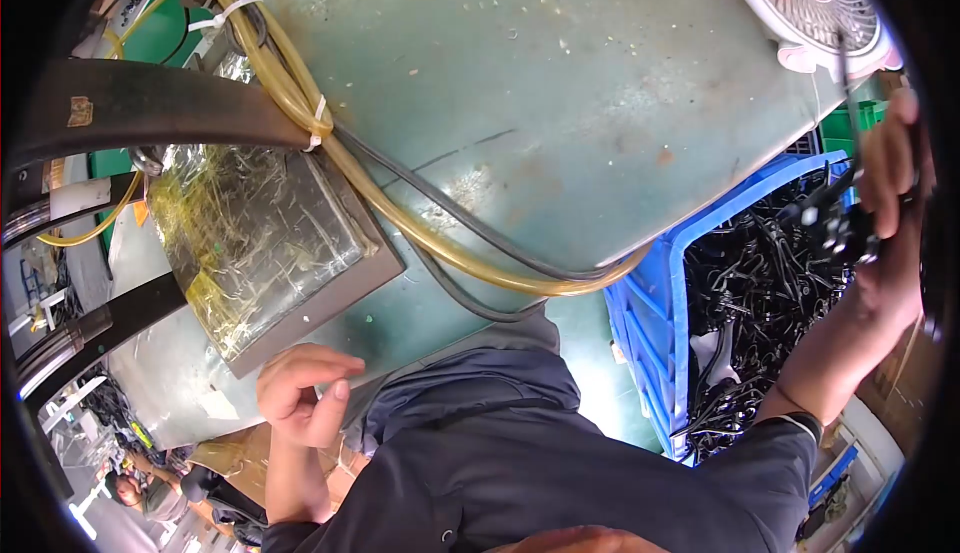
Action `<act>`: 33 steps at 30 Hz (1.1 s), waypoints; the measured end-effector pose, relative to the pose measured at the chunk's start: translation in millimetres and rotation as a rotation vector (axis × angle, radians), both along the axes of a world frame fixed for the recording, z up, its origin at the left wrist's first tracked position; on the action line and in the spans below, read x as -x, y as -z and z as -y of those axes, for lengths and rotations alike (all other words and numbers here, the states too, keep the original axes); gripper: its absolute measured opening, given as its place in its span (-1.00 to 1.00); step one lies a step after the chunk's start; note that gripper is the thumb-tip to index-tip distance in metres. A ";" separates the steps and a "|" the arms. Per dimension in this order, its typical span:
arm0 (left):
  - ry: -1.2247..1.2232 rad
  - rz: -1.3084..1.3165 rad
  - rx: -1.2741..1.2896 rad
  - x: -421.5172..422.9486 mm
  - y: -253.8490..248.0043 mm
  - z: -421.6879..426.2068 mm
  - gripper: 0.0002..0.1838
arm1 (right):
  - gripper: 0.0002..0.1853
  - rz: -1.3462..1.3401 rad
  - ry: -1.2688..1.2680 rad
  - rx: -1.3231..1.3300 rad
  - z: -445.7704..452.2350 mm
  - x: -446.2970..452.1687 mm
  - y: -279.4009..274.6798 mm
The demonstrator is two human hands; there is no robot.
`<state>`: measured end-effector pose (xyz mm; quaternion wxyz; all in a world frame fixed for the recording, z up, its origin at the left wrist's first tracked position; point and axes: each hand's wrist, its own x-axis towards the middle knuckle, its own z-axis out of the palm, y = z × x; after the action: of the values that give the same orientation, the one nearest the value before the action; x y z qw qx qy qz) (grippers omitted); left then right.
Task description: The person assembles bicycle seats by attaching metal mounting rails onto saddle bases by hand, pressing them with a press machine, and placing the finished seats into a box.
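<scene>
Parts point(838, 235) clasped in our right hand point(888, 185) at three o'clock seem light, stiff, best pinched mid-stem, our left hand point(303, 393) loosely parted at eight.

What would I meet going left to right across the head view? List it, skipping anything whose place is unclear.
Background person → left hand → blue crate → right hand.

At right, the black parts point(760, 263) look glossy, their blue crate point(645, 303) smooth plastic. The tabletop point(540, 93) looks smooth but scuffed, the yellowish hose point(480, 269) glossy plastic; at left, crinkled shiny film point(250, 228) covers the block point(330, 305), and the near shirt point(580, 473) is matt dark cloth.
</scene>
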<state>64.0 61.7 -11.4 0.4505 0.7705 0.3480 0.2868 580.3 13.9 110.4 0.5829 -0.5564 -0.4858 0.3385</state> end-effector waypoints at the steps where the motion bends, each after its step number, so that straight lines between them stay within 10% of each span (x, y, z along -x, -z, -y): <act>1: 0.047 0.007 -0.014 -8.1 -0.4 -2.4 -0.88 | -0.56 -0.013 0.120 0.038 1.4 19.0 6.4; 7: 0.244 0.013 -0.099 -54.2 -10.3 2.1 -0.75 | -0.63 0.007 0.031 0.255 18.5 88.2 15.2; 16: 0.295 0.435 0.835 -60.5 -28.6 54.6 -0.83 | -0.78 0.126 -0.663 0.268 33.8 193.1 33.1; 21: 0.270 0.384 0.629 -30.8 -33.2 70.0 -0.90 | -0.80 -0.059 -0.733 0.637 30.7 232.5 30.6; 25: 0.080 0.409 0.583 6.5 -26.1 74.5 -0.93 | -0.68 0.990 -0.121 -0.319 -21.5 168.7 23.4; 30: -0.102 0.468 0.486 61.9 -7.5 79.2 -0.89 | -0.40 1.727 0.825 0.012 -110.8 -102.3 -24.6; 33: -0.228 0.550 0.427 87.2 7.0 79.9 -0.85 | -0.26 1.555 0.887 0.230 -103.3 -188.1 -10.8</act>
<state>-23.3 -18.2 -18.4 0.6431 0.5094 0.3497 0.4523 768.3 117.2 121.3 0.1074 -0.8194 -0.4467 -0.3427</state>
